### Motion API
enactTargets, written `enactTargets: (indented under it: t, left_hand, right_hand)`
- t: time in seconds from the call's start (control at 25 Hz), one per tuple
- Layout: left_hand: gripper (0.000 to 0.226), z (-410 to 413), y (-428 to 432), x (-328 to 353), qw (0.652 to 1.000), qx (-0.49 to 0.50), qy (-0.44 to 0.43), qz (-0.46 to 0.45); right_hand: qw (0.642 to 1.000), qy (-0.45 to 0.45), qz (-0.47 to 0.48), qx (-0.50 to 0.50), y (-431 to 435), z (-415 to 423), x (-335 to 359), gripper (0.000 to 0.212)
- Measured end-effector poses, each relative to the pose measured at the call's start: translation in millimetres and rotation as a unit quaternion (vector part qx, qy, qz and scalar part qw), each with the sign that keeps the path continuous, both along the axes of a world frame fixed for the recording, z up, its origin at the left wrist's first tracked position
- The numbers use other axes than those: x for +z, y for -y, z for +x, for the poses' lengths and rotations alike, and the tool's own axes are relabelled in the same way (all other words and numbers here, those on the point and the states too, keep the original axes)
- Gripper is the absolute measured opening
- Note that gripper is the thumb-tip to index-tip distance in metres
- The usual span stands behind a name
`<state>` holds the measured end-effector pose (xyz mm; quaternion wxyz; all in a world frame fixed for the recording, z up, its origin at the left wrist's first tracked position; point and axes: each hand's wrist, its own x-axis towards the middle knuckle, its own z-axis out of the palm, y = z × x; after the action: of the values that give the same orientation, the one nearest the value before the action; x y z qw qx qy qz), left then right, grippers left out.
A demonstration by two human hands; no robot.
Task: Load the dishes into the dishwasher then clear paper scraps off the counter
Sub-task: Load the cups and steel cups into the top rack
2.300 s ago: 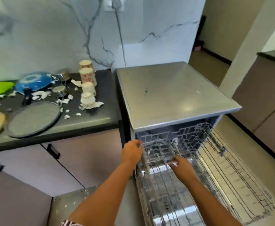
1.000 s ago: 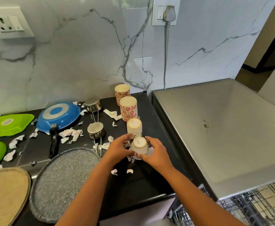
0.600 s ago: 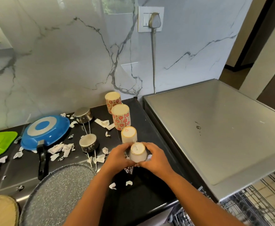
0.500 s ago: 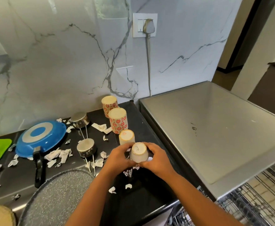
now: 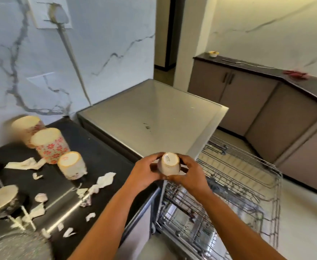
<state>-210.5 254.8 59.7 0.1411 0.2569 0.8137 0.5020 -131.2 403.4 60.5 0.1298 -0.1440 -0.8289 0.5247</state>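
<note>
Cup (image 5: 170, 164), small and cream, is being held upside down above the corner where the black worktop (image 5: 101, 156) is meeting the grey-topped dishwasher (image 5: 154, 113). Its base, with a printed mark, is being turned toward the camera. It is being clasped from nine o'clock by the left grip (image 5: 144, 173) and from three o'clock by the right grip (image 5: 190, 175). The fingers of each are being curled round its wall, and nothing else is being held by either.

At four o'clock from the cup, and lower down, the pulled-out wire rack (image 5: 247, 184) of the dishwasher is being shown.

At nine o'clock from the held cup, a second small cup (image 5: 71, 165) is being seen upside down on the worktop. Two taller floral cups (image 5: 50, 145), also inverted, are being seen in line beyond it toward ten o'clock, close to the marble wall (image 5: 107, 34).

Paper scraps (image 5: 106, 179) are being seen scattered over the worktop from nine to seven o'clock, and one larger crumpled piece is being seen just beside the second small cup. A steel vessel (image 5: 1, 201) on thin wire legs is being seen far out at eight o'clock. The rim of a speckled grey pan (image 5: 17, 246) is being cut off by the frame at seven o'clock.
</note>
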Motion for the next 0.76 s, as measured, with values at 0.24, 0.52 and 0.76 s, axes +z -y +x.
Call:
enactTargets:
  t: [0.24, 0.52, 0.76]
  left_hand:
    - [0.067, 15, -99, 6, 0.992, -0.112, 0.036, -0.044]
    - [0.061, 15, -201, -25, 0.981, -0.098, 0.132, -0.098]
    - [0.052, -4, -253, -63, 0.964, -0.073, 0.178, -0.184]
  right_hand:
    - [0.995, 0.008, -0.046, -0.09, -85, 45, -3, 0.071]
    - [0.99, 0.061, -0.051, -0.115, -182, 47, -38, 0.078]
    - [0.989, 0.118, -0.021, -0.091, -231, 20, -87, 0.08]
